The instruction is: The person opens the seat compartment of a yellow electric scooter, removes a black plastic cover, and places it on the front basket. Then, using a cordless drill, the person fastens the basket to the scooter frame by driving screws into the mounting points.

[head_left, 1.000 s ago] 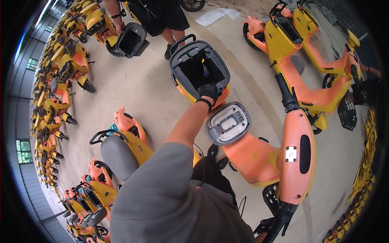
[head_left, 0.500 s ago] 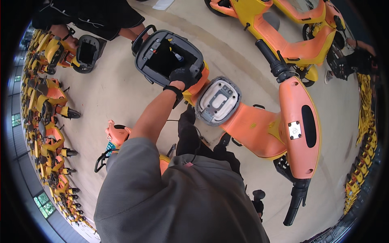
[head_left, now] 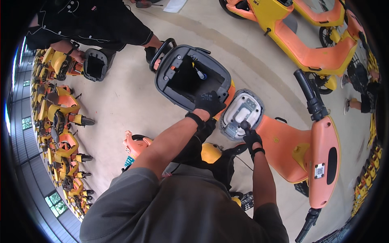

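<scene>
An orange scooter (head_left: 300, 146) stands in front of me, its black under-seat compartment (head_left: 184, 79) uncovered. My left hand (head_left: 208, 103), in a black glove, rests on the near rim of that compartment. The flipped-up seat (head_left: 242, 113) shows its grey and white underside. My right hand (head_left: 251, 135), also gloved, grips a black tool handle (head_left: 244, 125) pressed against the seat's underside. A small blue-tipped part (head_left: 201, 74) lies inside the compartment.
Another person in black (head_left: 97, 24) bends over a yellow scooter (head_left: 67, 65) at upper left. More orange and yellow scooters (head_left: 308, 40) stand at upper right. Rows of yellow scooters (head_left: 60, 133) line the left. Bare concrete floor (head_left: 121, 105) lies between.
The view has drawn closer to the scooter. My left hand stays on the compartment rim. My right hand has come into view, holding the tool at the seat's underside.
</scene>
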Demonstrator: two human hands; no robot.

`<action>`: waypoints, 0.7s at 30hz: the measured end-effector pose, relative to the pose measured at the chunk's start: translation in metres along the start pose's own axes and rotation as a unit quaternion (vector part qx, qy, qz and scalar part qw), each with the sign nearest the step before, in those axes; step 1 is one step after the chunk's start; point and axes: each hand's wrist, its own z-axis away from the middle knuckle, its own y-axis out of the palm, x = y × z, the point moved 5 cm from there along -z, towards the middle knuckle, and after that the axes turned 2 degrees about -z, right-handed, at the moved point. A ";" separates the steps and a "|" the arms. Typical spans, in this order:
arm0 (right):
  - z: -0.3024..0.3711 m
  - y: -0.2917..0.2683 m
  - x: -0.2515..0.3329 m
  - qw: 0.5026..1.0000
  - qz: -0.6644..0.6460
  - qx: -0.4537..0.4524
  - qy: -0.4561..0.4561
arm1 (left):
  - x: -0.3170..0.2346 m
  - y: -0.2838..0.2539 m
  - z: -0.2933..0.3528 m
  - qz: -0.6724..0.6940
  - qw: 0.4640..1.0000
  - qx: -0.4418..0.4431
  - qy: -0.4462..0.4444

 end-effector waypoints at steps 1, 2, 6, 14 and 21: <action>-0.021 0.002 0.015 0.999 0.038 -0.008 -0.028 | 0.001 -0.001 0.000 0.000 1.000 0.000 0.000; -0.038 0.010 0.025 0.995 0.074 -0.015 -0.059 | 0.002 -0.001 0.001 0.002 1.000 0.003 0.000; -0.091 0.045 0.032 0.991 0.100 -0.054 -0.064 | 0.003 0.002 -0.002 -0.008 0.999 0.050 -0.012; -0.060 0.073 0.021 0.988 -0.038 0.030 0.145 | -0.002 -0.012 0.001 0.005 0.995 0.097 -0.033; -0.017 0.031 0.133 0.767 -0.610 0.157 -0.118 | 0.014 0.002 0.001 0.014 1.000 0.014 0.007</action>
